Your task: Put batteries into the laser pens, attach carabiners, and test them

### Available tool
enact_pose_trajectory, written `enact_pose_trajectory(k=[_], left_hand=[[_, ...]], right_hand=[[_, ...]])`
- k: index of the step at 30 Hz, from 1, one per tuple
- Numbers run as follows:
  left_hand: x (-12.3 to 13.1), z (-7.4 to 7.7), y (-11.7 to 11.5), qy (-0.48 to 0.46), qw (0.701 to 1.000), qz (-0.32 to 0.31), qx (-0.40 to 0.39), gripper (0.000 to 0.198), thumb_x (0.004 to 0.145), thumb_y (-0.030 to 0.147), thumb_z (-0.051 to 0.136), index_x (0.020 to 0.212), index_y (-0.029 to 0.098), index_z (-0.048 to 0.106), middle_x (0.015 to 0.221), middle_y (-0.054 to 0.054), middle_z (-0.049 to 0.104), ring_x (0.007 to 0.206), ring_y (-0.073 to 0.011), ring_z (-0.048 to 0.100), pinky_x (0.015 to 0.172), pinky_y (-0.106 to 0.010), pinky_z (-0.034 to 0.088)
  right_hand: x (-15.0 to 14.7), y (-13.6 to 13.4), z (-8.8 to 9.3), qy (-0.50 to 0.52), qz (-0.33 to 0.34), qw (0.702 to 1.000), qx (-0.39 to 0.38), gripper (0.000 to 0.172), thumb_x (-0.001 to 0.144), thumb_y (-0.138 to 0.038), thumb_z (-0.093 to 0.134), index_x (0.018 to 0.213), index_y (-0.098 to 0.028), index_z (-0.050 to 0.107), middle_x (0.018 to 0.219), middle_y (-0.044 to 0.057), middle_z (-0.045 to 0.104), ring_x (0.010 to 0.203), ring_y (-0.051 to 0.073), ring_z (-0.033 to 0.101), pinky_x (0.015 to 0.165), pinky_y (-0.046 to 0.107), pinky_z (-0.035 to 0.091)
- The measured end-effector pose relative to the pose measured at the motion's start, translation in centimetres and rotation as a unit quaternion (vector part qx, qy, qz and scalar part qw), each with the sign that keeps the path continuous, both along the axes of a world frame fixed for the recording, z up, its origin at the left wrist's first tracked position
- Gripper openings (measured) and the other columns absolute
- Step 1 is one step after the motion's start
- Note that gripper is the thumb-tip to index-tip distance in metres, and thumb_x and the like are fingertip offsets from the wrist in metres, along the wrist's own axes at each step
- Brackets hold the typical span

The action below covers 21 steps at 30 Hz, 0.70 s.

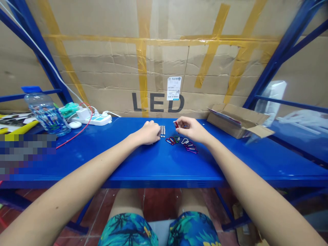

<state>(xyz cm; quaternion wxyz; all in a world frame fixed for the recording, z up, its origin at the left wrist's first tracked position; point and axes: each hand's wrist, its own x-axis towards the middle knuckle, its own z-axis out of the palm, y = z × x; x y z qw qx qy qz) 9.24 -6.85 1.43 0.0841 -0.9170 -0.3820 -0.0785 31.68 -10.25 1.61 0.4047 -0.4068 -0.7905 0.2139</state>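
My left hand (150,133) rests on the blue table with its fingers curled closed; whatever is inside them is hidden. Right beside it, small round silvery pieces (163,131) stand in neat rows. Between the thumb and fingers of my right hand (191,129) is a small red and silver object (175,124), too small to name, held just above the table. Below that hand several carabiners lie in a curved row, among them a red carabiner (169,141), a silver carabiner (185,140) and a purple carabiner (191,149).
An open cardboard box (225,123) sits at the right. On the left are a water bottle (48,112), a white power strip (98,119) and a red cable (82,130). A large cardboard sheet (112,75) stands behind the blue table (153,164), between blue metal posts.
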Motion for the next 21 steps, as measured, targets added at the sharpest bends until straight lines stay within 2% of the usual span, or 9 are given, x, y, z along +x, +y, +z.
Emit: enact_pose_trajectory(k=[4,7,10,13,17,21], left_hand=[[0.3,0.8,-0.8,-0.009,0.998,0.027,-0.06,0.009,0.077,0.023,0.067,0.069,0.018,0.068,0.082,-0.009,0.066,0.09,-0.0275,0.051,0.081,-0.039,0.042],[0.3,1.0,-1.1,-0.01,0.999,0.015,-0.05,0.01,0.077,0.021,0.067,0.067,0.018,0.067,0.078,-0.009,0.065,0.088,-0.0279,0.052,0.081,-0.04,0.042],[0.0,0.9,-0.9,-0.003,1.0,-0.022,-0.008,0.012,0.078,0.021,0.066,0.066,0.018,0.068,0.075,-0.008,0.066,0.086,-0.0263,0.055,0.082,-0.038,0.043],[-0.1,0.8,-0.9,-0.08,0.994,-0.051,0.053,0.013,0.085,0.021,0.06,0.079,0.018,0.072,0.081,-0.007,0.071,0.082,-0.0217,0.061,0.079,-0.034,0.045],[0.4,0.4,-1.4,-0.231,0.957,-0.123,0.129,0.02,0.096,0.025,0.052,0.099,0.017,0.07,0.092,-0.007,0.074,0.083,-0.0183,0.067,0.076,-0.031,0.05],[1.1,-0.3,-1.8,-0.243,0.935,-0.19,0.176,0.024,0.1,0.026,0.047,0.101,0.017,0.069,0.092,-0.008,0.075,0.086,-0.0187,0.07,0.078,-0.031,0.054]], right_hand=[[0.1,0.1,-0.2,0.001,0.021,1.0,-0.002,0.016,0.075,-0.025,0.064,0.088,-0.017,0.061,0.077,0.0,0.059,0.073,0.015,0.054,0.071,0.03,0.044],[0.2,0.2,-0.3,-0.007,0.027,1.0,0.008,0.017,0.076,-0.025,0.063,0.091,-0.017,0.062,0.079,0.001,0.06,0.075,0.015,0.056,0.07,0.03,0.044],[0.2,0.3,-0.3,-0.023,0.017,0.999,0.034,0.015,0.076,-0.025,0.061,0.089,-0.017,0.063,0.083,0.002,0.063,0.075,0.015,0.058,0.069,0.029,0.044],[0.3,0.3,-0.3,-0.034,0.001,0.998,0.054,0.015,0.077,-0.024,0.059,0.089,-0.017,0.063,0.087,0.003,0.065,0.076,0.015,0.059,0.069,0.029,0.044],[0.2,0.1,-0.3,-0.049,-0.006,0.997,0.056,0.013,0.078,-0.021,0.057,0.088,-0.018,0.063,0.086,0.002,0.067,0.075,0.014,0.058,0.069,0.028,0.044],[-0.2,-0.3,-0.2,-0.055,0.001,0.997,0.049,0.014,0.077,-0.019,0.057,0.089,-0.017,0.064,0.083,0.002,0.066,0.074,0.014,0.058,0.069,0.028,0.044]])
